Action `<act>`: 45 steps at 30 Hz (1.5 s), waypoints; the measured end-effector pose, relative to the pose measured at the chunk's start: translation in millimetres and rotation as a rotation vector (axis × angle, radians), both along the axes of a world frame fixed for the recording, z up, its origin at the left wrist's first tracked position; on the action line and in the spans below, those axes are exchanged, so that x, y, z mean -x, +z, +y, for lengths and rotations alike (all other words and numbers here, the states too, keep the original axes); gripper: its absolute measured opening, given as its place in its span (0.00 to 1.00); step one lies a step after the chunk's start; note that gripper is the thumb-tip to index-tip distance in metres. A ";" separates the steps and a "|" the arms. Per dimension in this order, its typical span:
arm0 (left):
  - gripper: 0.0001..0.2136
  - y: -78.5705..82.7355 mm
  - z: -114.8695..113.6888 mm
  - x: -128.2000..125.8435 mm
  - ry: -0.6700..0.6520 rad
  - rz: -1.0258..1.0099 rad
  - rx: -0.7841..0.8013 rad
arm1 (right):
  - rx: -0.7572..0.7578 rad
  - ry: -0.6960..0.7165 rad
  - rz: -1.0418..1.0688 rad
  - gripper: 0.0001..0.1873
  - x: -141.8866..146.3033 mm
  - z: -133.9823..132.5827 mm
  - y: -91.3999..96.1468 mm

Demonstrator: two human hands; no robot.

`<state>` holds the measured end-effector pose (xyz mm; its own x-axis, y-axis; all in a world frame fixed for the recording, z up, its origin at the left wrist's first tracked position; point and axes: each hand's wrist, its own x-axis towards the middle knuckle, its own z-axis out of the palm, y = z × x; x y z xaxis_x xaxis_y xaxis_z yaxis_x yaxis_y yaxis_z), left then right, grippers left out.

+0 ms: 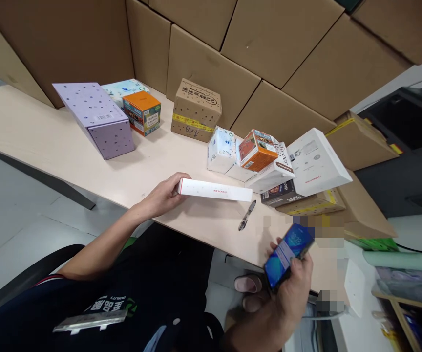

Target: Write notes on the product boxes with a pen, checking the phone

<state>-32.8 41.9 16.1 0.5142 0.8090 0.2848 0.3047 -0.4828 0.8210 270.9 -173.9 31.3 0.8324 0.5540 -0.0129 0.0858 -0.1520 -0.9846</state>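
Observation:
My left hand [165, 195] grips the left end of a flat white box [216, 190] with small red lettering on its narrow side. The box is held over the front part of the table. In my right hand [296, 278] is a smartphone [287, 254], tilted, its blue screen lit and facing up. My thumb lies along the phone's right edge, while several fingertips show at its left edge. A dark pen [247, 215] lies on the table between the white box and the phone.
The table [152, 168] carries a lilac box [97, 117], an orange box [142, 112], and a taped brown carton [196, 110]. To the right, another orange box [258, 150] and a large white box [317, 164] sit on stacked packages. Large cartons [211, 58] wall off the back.

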 end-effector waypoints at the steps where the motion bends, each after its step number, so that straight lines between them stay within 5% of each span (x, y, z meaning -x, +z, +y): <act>1: 0.14 -0.2 0.0 -0.1 0.002 0.007 0.005 | 0.122 -0.065 -0.167 0.39 -9.5 -4.1 -2.3; 6: 0.14 -3.9 0.8 -0.4 -0.010 0.000 0.008 | 0.607 -0.116 -0.754 0.44 -42.3 -11.0 -13.8; 11: 0.14 -5.2 0.9 0.3 -0.014 -0.020 0.014 | 0.898 -0.051 -0.823 0.45 -58.3 -9.3 -22.3; 15: 0.14 -2.2 -0.4 1.2 -0.022 -0.031 0.032 | 0.967 0.008 -0.792 0.45 -67.9 -9.2 -24.1; 18: 0.14 1.8 -1.9 1.6 -0.033 -0.034 0.061 | 0.852 0.027 -0.802 0.47 -65.2 -8.3 -17.1; 21: 0.15 6.5 -3.6 3.3 -0.092 -0.059 0.120 | 0.537 0.051 -0.775 0.46 -46.4 -3.5 -3.1; 26: 0.18 12.1 -3.7 11.9 -0.286 -0.152 0.268 | 0.124 0.473 -0.389 0.39 0.7 15.3 14.9; 29: 0.18 13.9 -2.2 17.0 -0.334 -0.194 0.338 | 0.085 0.577 -0.364 0.28 22.9 29.9 14.9; 33: 0.25 20.6 5.2 20.7 -0.243 -0.247 0.355 | 0.113 0.588 -0.271 0.22 43.4 46.8 6.1; 37: 0.29 39.1 39.9 22.1 -0.086 -0.014 0.176 | 0.138 0.512 -0.240 0.24 57.8 59.6 -2.3; 42: 0.38 65.3 134.0 8.5 0.286 0.264 -0.218 | 0.165 0.470 -0.335 0.23 69.5 70.2 -7.0; 45: 0.42 77.2 180.5 -13.5 0.374 0.322 -0.368 | 0.173 0.465 -0.320 0.23 73.2 71.8 -12.4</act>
